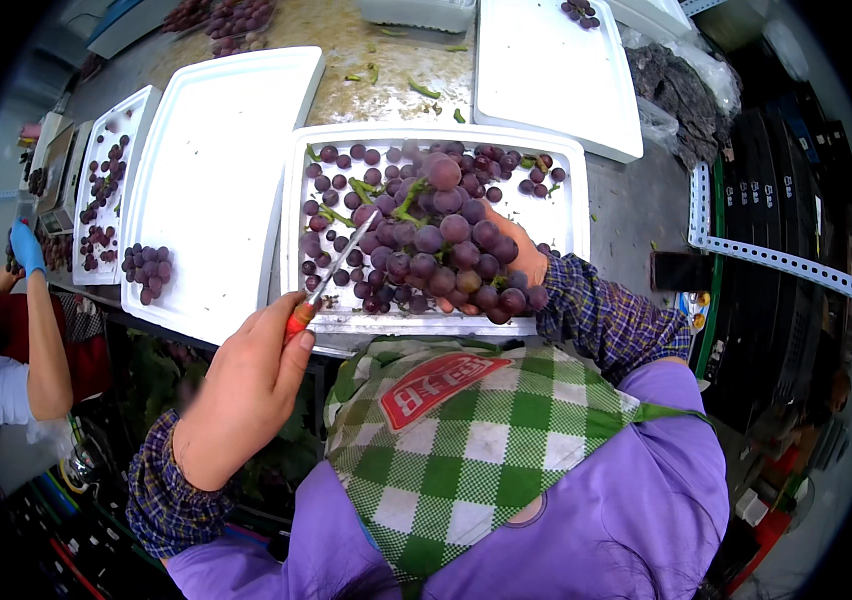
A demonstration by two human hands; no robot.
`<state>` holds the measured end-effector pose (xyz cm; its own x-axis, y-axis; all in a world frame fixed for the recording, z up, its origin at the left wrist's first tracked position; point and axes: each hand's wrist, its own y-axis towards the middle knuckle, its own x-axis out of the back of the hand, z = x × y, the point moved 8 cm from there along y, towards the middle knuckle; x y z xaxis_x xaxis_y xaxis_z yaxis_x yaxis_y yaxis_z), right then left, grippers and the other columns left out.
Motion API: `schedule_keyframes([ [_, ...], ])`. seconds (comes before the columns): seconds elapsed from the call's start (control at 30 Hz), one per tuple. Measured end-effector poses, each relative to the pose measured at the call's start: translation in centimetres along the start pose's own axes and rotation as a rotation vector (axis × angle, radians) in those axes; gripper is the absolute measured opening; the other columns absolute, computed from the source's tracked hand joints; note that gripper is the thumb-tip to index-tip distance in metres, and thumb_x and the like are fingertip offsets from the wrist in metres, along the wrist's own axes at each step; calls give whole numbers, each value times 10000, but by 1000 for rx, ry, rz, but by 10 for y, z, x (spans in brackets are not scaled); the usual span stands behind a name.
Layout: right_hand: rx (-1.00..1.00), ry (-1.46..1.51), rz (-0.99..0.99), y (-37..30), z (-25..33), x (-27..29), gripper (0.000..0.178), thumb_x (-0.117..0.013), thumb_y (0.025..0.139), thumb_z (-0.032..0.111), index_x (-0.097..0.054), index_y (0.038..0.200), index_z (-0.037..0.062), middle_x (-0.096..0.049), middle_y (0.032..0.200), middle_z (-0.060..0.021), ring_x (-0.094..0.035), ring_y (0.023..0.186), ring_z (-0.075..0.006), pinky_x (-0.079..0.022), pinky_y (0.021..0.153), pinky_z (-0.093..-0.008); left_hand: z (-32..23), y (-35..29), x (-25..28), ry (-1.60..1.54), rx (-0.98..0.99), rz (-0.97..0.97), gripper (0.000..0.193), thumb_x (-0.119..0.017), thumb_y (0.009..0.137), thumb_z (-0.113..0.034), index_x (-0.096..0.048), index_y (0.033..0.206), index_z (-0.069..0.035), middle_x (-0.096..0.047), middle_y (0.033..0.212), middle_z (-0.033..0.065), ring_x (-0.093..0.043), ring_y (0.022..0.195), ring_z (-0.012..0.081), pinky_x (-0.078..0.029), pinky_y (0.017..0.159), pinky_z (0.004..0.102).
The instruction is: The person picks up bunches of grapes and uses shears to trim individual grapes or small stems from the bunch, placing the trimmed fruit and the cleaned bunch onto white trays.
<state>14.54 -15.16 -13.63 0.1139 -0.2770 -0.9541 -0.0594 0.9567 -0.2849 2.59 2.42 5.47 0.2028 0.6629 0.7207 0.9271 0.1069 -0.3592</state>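
My left hand (246,385) is closed round the red handle of slim snips (344,258). Their narrow metal blades point up and to the right, reaching the left side of a large bunch of purple grapes (443,240). From beneath and to the right, my right hand (524,250) cups that bunch, with most of its fingers hidden behind the fruit. Green stems (408,203) show among the berries. The bunch is above a white foam tray (294,215), in which many loose grapes (538,180) and small clusters lie.
Left of the tray lies a white foam tray (211,150) with a small grape cluster (148,272) at its near corner. Another white tray (551,80) is at the back right. Stem scraps (424,90) litter the table. At far left, a co-worker's blue-gloved hand (26,247) shows.
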Motion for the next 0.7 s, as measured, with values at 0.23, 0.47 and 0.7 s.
schedule_keyframes([
  [0.23, -7, -46, 93, -5, -3, -19, 862, -246, 944, 771, -394, 1489, 119, -578, 1309, -229, -667, 976, -400, -588, 659, -450, -19, 12, -5, -21, -58, 3, 357, -552, 987, -155, -526, 1262, 72, -633, 1044, 279, -616, 965, 460, -502, 839, 466],
  [0.47, -50, -45, 65, -3, -8, -28, 875, -252, 928, 791, -406, 1484, 133, -579, 1298, -238, -656, 978, -420, -579, 627, -426, -20, 25, -9, -8, -77, 18, 322, -536, 991, -176, -536, 1193, 74, -632, 1010, 288, -609, 932, 467, -492, 795, 491],
  [0.7, -40, -66, 103, -4, -9, -30, 862, -251, 931, 789, -439, 1460, 134, -602, 1237, -239, -657, 957, -424, -572, 604, -407, -23, 29, -7, -39, -18, 40, 345, -533, 1000, -162, -550, 1245, 80, -658, 964, 279, -647, 906, 431, -505, 794, 431],
])
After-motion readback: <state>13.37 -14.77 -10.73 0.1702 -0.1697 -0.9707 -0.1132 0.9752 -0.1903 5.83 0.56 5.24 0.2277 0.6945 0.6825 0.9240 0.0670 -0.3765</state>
